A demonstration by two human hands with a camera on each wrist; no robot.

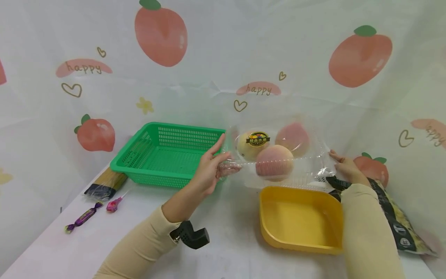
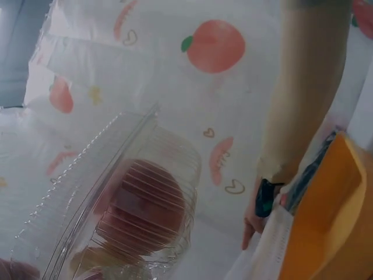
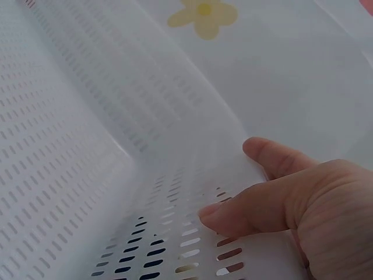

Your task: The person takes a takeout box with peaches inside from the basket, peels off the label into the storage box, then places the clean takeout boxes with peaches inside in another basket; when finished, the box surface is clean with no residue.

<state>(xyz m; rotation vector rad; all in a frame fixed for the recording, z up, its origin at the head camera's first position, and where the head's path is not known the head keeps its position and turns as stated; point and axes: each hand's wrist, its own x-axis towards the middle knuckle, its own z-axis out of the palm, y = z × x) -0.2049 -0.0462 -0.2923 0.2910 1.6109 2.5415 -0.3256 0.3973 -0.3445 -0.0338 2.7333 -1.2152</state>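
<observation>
My left hand (image 1: 208, 168) grips the left end of a clear plastic clamshell box (image 1: 249, 166) in the head view. Inside the box are three peaches (image 1: 274, 162), and a dark label (image 1: 258, 139) sits on its lid. That box is raised and tilted, its lid side towards me. My right hand (image 1: 346, 168) pinches the rim of a white perforated basket (image 3: 64, 175), thumb on the inside, as the right wrist view shows. From the head, most of this basket is hidden behind the box. In the left wrist view a peach (image 2: 145, 204) shows through the ribbed plastic.
A green basket (image 1: 139, 174) stands left of the box. A yellow bin (image 1: 299, 221) sits in front, beside my right forearm. Dark bagged goods (image 1: 397, 221) lie far right. At left are a noodle packet (image 1: 106, 184), a purple wrapped candy (image 1: 83, 217) and a lollipop (image 1: 114, 205).
</observation>
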